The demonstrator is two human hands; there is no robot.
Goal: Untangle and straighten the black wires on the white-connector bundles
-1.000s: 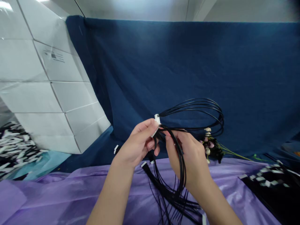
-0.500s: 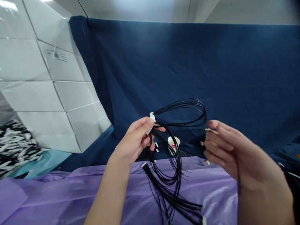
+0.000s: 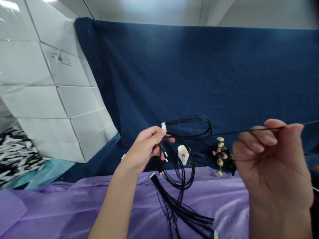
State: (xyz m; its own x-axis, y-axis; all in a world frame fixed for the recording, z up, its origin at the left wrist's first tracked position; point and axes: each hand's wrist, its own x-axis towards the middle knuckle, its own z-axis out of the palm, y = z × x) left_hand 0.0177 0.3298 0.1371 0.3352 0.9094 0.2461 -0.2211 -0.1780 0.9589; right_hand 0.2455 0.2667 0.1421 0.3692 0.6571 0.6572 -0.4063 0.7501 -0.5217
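My left hand [image 3: 146, 151] pinches a small white connector [image 3: 163, 126] from which a bundle of thin black wires [image 3: 193, 124] loops to the right and hangs down in coils [image 3: 179, 169]. Close to the camera at the right, my right hand [image 3: 272, 162] holds one black wire [image 3: 234, 132] between thumb and forefinger, stretched taut from the bundle toward the right edge. More black wires with white ends [image 3: 184, 212] lie on the purple cloth [image 3: 74, 209] below.
A dark blue cloth [image 3: 199, 73] hangs behind. White boxes [image 3: 50, 99] are stacked at the left, with a heap of black-and-white connectors [image 3: 15, 156] beneath them. A small white paper cup [image 3: 183, 154] and a bunch of small flowers [image 3: 223, 156] stand at the back.
My right hand left the bundle and pulled one wire out to the right, rising toward the camera. The wire loops have shrunk. My left hand stayed on the connector.
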